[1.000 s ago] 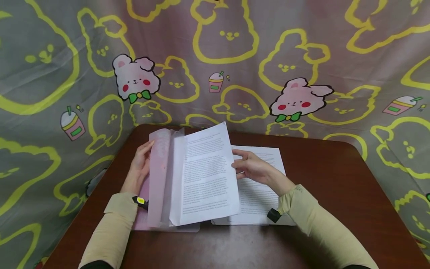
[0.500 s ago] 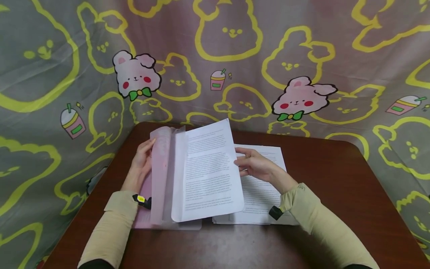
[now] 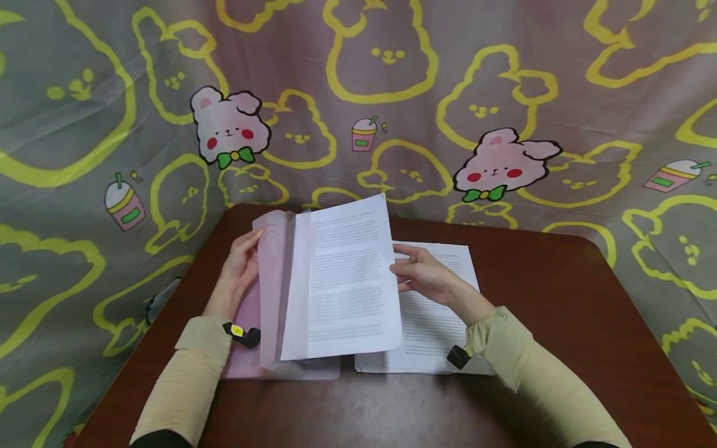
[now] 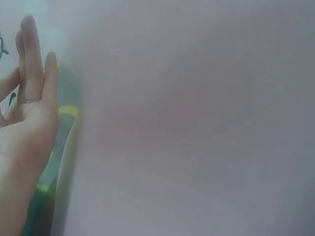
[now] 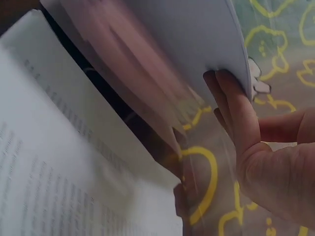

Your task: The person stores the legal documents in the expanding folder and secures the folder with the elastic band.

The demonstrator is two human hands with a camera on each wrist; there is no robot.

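My left hand (image 3: 242, 264) holds the left edge of a raised, curled pink translucent folder cover (image 3: 272, 286). In the left wrist view that cover fills most of the picture beside fairly straight fingers (image 4: 33, 64). My right hand (image 3: 428, 274) pinches the right edge of printed paper sheets (image 3: 351, 280), tilted up off the table; a pale translucent strip overlaps their left side. Fingertips (image 5: 229, 88) lie against the back of these sheets in the right wrist view, the thumb on the other face. How many sheets are held I cannot tell.
A second stack of printed paper (image 3: 434, 339) lies flat on the brown table (image 3: 554, 298), partly under the raised sheets and right hand. The pink folder's lower part (image 3: 243, 361) rests at the left. A cartoon-patterned curtain (image 3: 313, 74) hangs behind the table.
The held sheets have risen a little, with their bottom edge farther from the table's front. The pink cover and left hand have shifted slightly right. Both hands keep their hold.
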